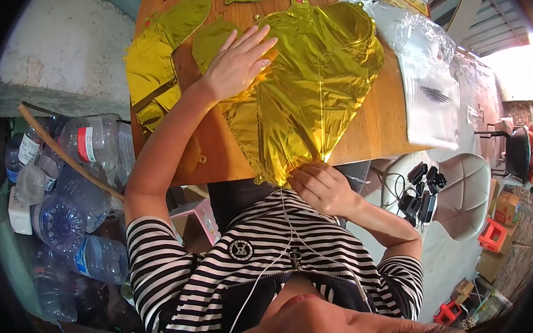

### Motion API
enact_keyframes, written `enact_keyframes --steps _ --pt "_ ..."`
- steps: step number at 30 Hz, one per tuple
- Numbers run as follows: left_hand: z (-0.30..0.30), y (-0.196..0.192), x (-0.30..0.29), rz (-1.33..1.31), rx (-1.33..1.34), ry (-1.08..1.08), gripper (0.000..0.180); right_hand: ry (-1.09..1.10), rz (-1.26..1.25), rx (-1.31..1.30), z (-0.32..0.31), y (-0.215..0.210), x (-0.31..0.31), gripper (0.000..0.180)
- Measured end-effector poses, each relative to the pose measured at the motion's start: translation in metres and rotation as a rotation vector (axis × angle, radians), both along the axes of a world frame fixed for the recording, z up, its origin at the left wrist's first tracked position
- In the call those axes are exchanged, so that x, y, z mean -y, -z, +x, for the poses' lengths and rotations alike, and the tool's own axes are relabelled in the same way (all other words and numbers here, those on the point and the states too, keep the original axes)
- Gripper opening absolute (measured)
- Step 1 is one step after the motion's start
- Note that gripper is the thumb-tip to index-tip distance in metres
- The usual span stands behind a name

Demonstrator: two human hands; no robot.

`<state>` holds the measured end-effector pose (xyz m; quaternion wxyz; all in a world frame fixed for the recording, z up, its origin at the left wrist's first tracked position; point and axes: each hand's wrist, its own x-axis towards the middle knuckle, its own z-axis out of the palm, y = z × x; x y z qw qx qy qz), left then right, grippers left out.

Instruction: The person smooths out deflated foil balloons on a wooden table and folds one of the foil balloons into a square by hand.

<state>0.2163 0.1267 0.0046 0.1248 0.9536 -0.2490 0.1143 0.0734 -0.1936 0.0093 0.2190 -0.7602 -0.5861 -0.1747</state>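
Beyond the wearer's face (329,332) and striped shirt (263,227), a creased gold foil balloon (316,59) overhangs the wooden table (386,106), probably light, soft, slippery and easily torn, best held by its gathered lower edge, where the right hand (320,188) pinches it, while it lies under the flat, open left hand (239,67).

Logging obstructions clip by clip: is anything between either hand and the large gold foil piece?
Nothing visible is. The left hand appears to rest flat on the left part of the large gold foil piece; the right hand grips its gathered near edge.
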Motion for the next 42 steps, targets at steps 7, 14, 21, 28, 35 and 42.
enact_keyframes --steps 7,14,21,28,35,42 --pt "-0.007 0.000 -0.035 -0.098 -0.020 -0.134 0.047 0.009 -0.009 0.013 -0.002 -0.001 0.001 0.031" --pt "-0.009 0.007 -0.046 -0.028 0.004 -0.145 0.050 0.044 0.010 -0.005 -0.002 -0.004 -0.002 0.025" --pt "-0.006 -0.003 -0.025 -0.049 -0.014 0.002 0.050 0.033 0.017 -0.028 0.006 -0.002 -0.006 0.028" --pt "-0.008 0.006 -0.021 0.067 -0.059 -0.002 0.048 0.020 0.012 -0.098 0.005 -0.003 -0.011 0.028" --pt "-0.008 0.008 -0.020 0.022 -0.039 0.014 0.047 0.024 0.032 -0.073 0.006 -0.002 -0.011 0.026" --pt "-0.009 0.003 -0.019 -0.037 0.038 -0.001 0.048 0.023 0.042 -0.046 0.007 -0.004 -0.010 0.028"
